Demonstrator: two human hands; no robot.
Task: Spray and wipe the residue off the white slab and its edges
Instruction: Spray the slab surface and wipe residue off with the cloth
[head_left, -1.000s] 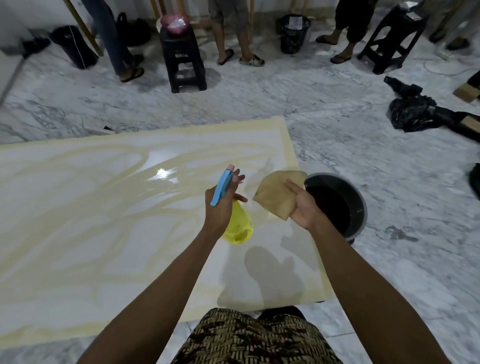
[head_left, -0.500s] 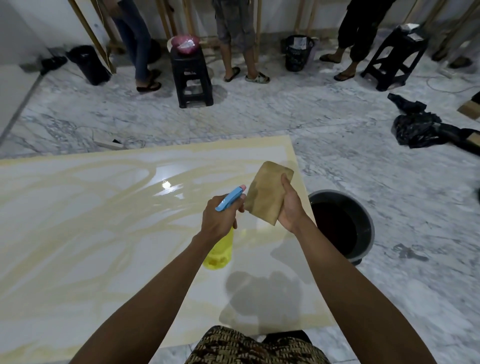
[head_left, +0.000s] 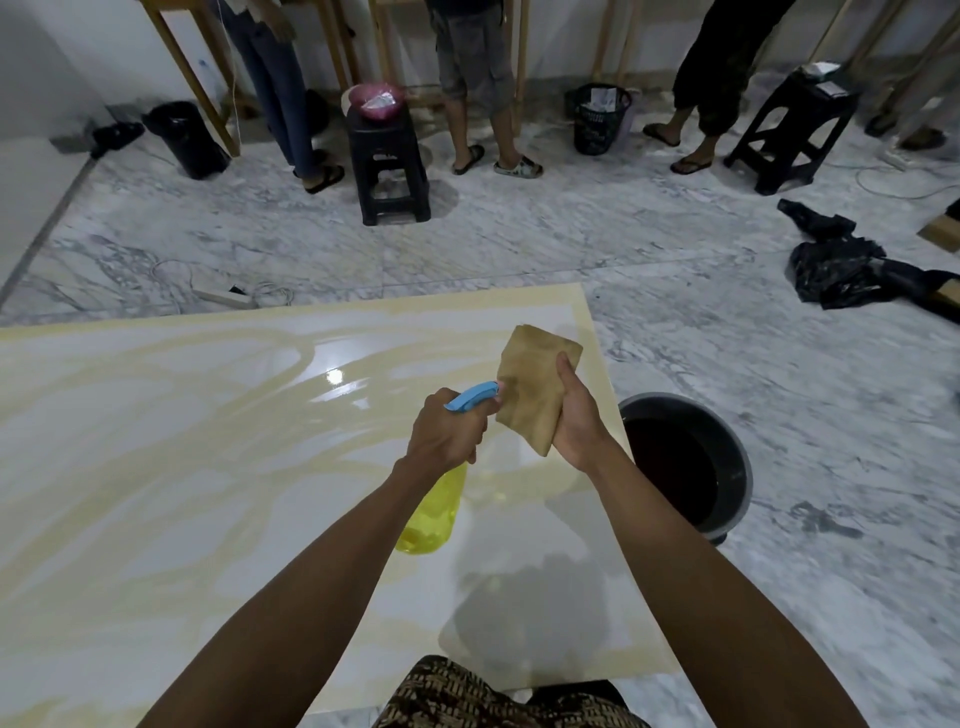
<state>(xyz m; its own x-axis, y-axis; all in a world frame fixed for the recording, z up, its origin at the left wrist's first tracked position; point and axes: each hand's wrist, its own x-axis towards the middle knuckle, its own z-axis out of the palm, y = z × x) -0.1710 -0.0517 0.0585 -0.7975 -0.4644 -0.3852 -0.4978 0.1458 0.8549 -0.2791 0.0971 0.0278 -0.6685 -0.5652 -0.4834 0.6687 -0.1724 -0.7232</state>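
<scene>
White slab (head_left: 156, 467), left end cropped; left hand (head_left: 447, 436) clenches spray bottle (head_left: 431, 512), right hand (head_left: 574, 415) cloth (head_left: 530, 389).

Yellow spray bottle (head_left: 434, 512) (blue trigger), tan cloth (head_left: 532, 387), yellow-streaked white slab (head_left: 156, 467)

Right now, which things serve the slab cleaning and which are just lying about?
In use: slab; spray bottle in left hand; cloth in right hand; probably the bucket beside the slab.

Lying about: stools, black bag, basket, bin, power strip.
</scene>
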